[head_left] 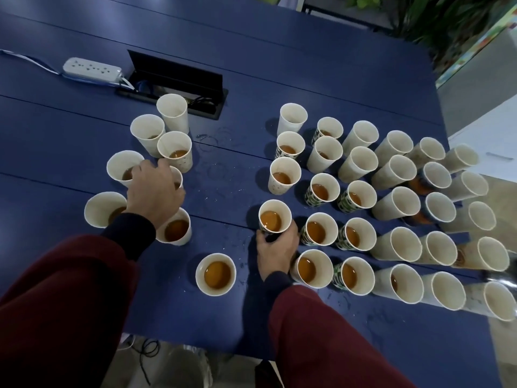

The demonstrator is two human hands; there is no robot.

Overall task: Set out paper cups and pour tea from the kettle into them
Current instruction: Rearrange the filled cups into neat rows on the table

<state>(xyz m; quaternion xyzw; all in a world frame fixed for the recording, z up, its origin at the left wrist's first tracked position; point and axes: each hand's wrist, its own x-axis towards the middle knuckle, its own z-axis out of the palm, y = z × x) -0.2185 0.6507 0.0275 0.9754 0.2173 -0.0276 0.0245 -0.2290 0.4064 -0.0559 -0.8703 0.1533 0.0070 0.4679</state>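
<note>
Many white paper cups stand on a blue table [229, 175] in two groups. My left hand [154, 189] lies over a cup [176, 177] in the left group, fingers curled over its rim. My right hand [277, 247] grips a tea-filled cup [274, 217] at the near left corner of the right group. A lone cup of tea [216, 274] stands between my arms. Several cups near me hold amber tea; the far right cups [405, 245] look empty. A shiny metal edge, perhaps the kettle [503, 278], shows at the right border.
A white power strip [91, 69] and an open black cable box [179, 85] sit at the back left. Spilled drops and wet rings [212, 141] mark the table between the groups. The table's near edge is close to my body, with cables on the floor below.
</note>
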